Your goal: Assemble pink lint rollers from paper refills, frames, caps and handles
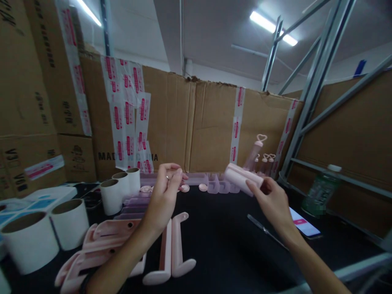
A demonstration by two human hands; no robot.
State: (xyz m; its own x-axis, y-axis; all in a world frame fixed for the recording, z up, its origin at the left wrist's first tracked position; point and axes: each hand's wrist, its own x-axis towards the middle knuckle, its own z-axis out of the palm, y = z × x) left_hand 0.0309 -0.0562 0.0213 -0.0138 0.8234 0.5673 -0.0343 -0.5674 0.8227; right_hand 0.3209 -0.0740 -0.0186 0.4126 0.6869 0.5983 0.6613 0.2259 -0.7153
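Observation:
My right hand [272,200] grips a pale pink plastic piece [241,179], rounded like a half tube with a ridge along it, held tilted above the black tabletop. My left hand [168,183] is raised with its fingertips curled and pressed together; whether something small sits in them is hidden. Behind the left hand lie small pink discs [184,188]. Below it are two long pink parts [180,245] with curved ends, side by side. Larger pink frame-like parts [113,230] lie partly under my left forearm.
Several white paper rolls [112,197] stand at left. Translucent purple trays [219,184] line the back near clear wands with heart tops [259,143]. A pen-like tool [266,230], a phone [306,223] and a green bottle [320,192] are at right. A cardboard wall [211,130] closes the back.

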